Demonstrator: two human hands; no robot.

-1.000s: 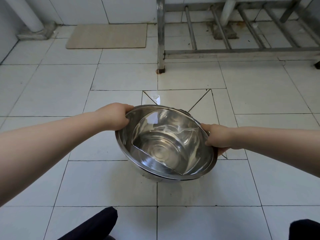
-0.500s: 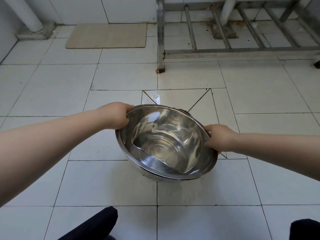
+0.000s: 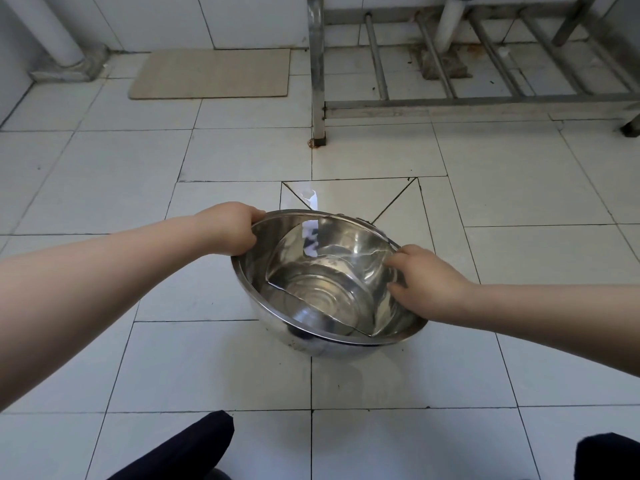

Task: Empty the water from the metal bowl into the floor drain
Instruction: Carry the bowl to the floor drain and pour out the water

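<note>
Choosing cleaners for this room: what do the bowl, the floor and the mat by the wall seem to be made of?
Bowl: polished metal, likely stainless steel, with mirror-like reflections. Floor: glossy white glazed tile, dark grout lines. Mat: matte beige, possibly stone or fabric; unclear.

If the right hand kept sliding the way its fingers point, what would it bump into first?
The right hand points left across the metal bowl, fingers over its rim. Going straight on, it would probably meet the bowl's far inner wall near the left hand, though depth is hard to judge.
</note>
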